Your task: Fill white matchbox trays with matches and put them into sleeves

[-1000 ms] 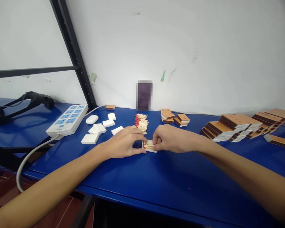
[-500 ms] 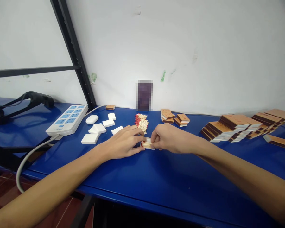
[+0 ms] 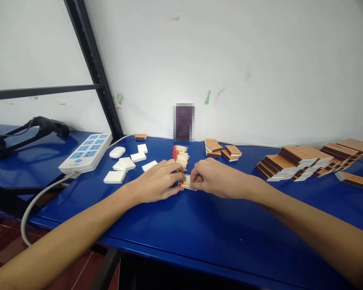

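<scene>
A small white matchbox tray (image 3: 188, 177) lies on the blue table, partly covered by my fingers. My left hand (image 3: 159, 181) grips its left end between thumb and fingers. Inside the tray are red-headed matches (image 3: 185, 185), heads to the left. My right hand (image 3: 213, 178) reaches in from the right, thumb and fingertips pinched on the matches' plain ends. Just beyond the tray sits a loose pile of matches (image 3: 180, 156), heads mostly to the left. White tray-like boxes (image 3: 115, 177) lie scattered left of my left hand.
Brown matchboxes (image 3: 212, 145) lie behind my right hand, and stacked matchboxes (image 3: 296, 155) stand at the right. A white power strip (image 3: 86, 153), a white oval case (image 3: 117, 152) and a black strapped item (image 3: 48, 125) are at left. A blurred dark rectangle (image 3: 184, 123) leans against the wall.
My right hand has shifted slightly left over the tray, and its fingertips cover more of the matches. My left hand stays at the tray's left end.
</scene>
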### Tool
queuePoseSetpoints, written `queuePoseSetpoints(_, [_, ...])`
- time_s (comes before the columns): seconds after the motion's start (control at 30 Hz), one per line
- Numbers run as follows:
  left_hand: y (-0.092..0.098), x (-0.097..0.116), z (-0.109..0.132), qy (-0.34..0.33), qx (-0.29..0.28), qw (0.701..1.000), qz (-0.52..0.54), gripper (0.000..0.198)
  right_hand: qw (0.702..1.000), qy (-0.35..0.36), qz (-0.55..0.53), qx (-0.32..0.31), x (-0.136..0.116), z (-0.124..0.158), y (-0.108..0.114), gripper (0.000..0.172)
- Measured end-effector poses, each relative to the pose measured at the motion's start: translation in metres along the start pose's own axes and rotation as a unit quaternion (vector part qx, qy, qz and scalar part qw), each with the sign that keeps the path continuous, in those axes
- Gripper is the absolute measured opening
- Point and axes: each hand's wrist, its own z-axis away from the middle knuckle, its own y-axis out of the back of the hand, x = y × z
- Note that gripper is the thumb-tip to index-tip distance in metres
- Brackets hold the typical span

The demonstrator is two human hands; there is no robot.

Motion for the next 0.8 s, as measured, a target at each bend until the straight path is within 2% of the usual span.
queuePoseSetpoints(0.17, [-0.0030,-0.0020,0.0005,0.006,0.018,0.999,0.031,0.019,1.000,0.015,0.018,0.018,0.0011,0.0011,-0.0009,0.017])
queuePoseSetpoints(0.33, [-0.0052,-0.0045,0.0009,-0.016,0.033,0.999,-0.015,0.024,0.997,0.029,0.056,0.035,0.0018,0.0003,-0.0035,0.014])
queuePoseSetpoints(0.5, [-0.0026,-0.0023,0.0008,-0.033,0.026,0.999,-0.034,0.024,0.993,0.053,0.088,0.064,0.0004,-0.0009,-0.0082,0.018])
queuePoseSetpoints(0.8, [-0.0065,-0.0051,0.0024,-0.032,0.071,0.997,-0.018,0.019,0.994,0.055,0.069,0.063,0.0040,-0.0007,-0.0086,0.016])
